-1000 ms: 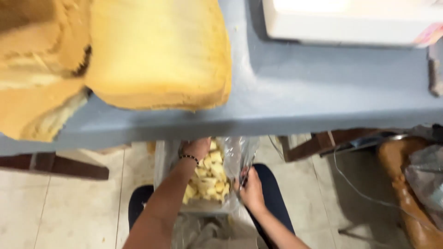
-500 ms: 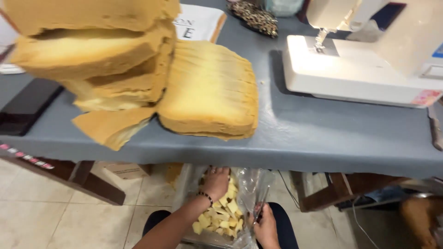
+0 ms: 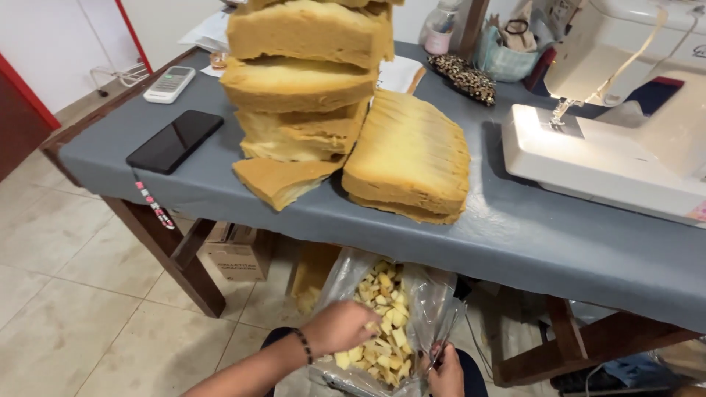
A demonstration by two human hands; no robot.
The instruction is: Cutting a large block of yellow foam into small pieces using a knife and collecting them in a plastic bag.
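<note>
A clear plastic bag (image 3: pixel 430 309) rests on my lap, filled with small yellow foam cubes (image 3: pixel 382 323). My left hand (image 3: pixel 338 327), a beaded band on its wrist, reaches into the bag's mouth with fingers curled over the cubes. Whether it grips any cubes I cannot tell. My right hand (image 3: pixel 446 375) pinches the bag's right edge low in the view. On the table above, a stack of thick yellow foam slabs (image 3: pixel 305 95) stands beside a flatter pile of thin foam sheets (image 3: pixel 412 154).
The grey-covered table (image 3: pixel 551 242) also carries a white sewing machine (image 3: pixel 610 147), a black phone (image 3: pixel 175 141), a white calculator (image 3: pixel 169 83) and clutter at the back. A cardboard box (image 3: pixel 239 254) sits under the table on the tiled floor.
The view has tilted up and back, showing far more of the tabletop. My left hand stays in the bag of cubes; my right hand keeps hold of the bag's edge.
</note>
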